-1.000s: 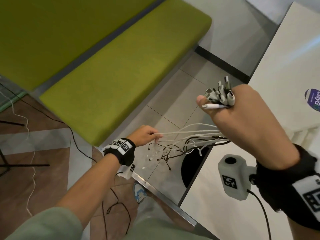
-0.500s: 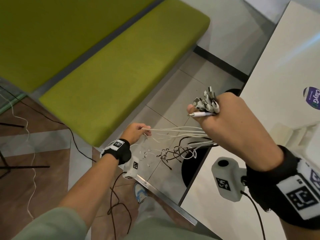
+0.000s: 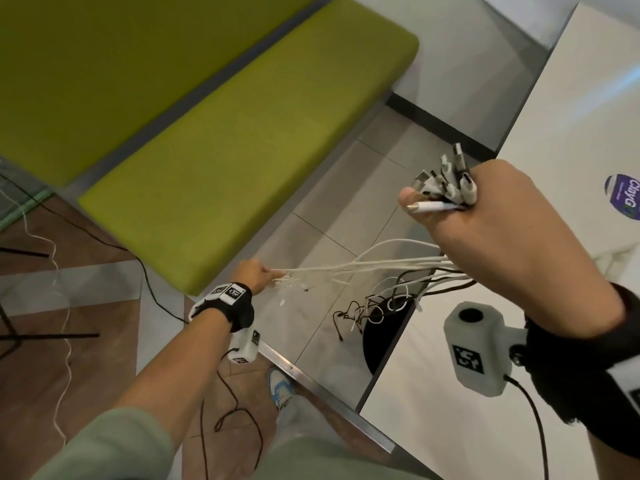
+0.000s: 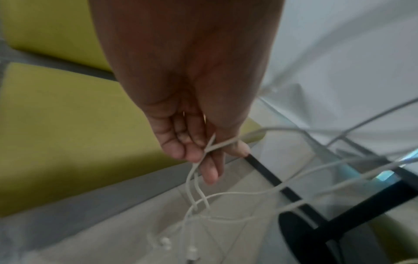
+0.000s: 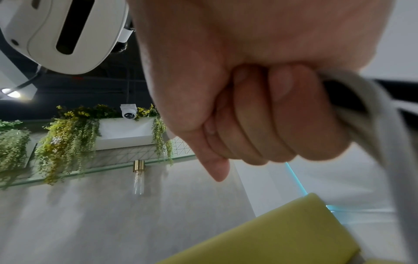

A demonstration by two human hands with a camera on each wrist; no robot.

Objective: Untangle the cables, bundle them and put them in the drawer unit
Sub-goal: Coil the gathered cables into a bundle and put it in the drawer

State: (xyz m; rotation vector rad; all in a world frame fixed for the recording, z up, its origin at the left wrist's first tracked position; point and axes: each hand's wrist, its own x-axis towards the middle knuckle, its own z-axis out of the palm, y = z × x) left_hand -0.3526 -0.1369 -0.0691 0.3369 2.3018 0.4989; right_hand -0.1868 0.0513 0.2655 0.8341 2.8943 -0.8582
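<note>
My right hand (image 3: 491,223) is a fist round a bundle of cables, raised over the table edge. Their white plugs (image 3: 446,181) stick out above the thumb. In the right wrist view the fingers (image 5: 260,125) are curled tight, with white and black cables (image 5: 361,100) leaving the fist. Several white cables (image 3: 363,266) stretch leftward to my left hand (image 3: 254,273), which pinches them near their ends. The left wrist view shows the white strands (image 4: 192,178) running between thumb and fingers (image 4: 210,171). Thin black cables (image 3: 374,306) hang in a tangle below the right hand. No drawer unit is visible.
A green bench (image 3: 242,150) stands behind the left hand. The white table (image 3: 571,133) is at the right, with a purple sticker (image 3: 623,200) on it and its black round base (image 3: 384,334) on the tiled floor. Loose cords (image 3: 239,410) and my shoe (image 3: 282,389) are below.
My left hand has slid leftward along the white cables, pulling them straighter. The right hand dipped, then rose again, still gripping the bundle.
</note>
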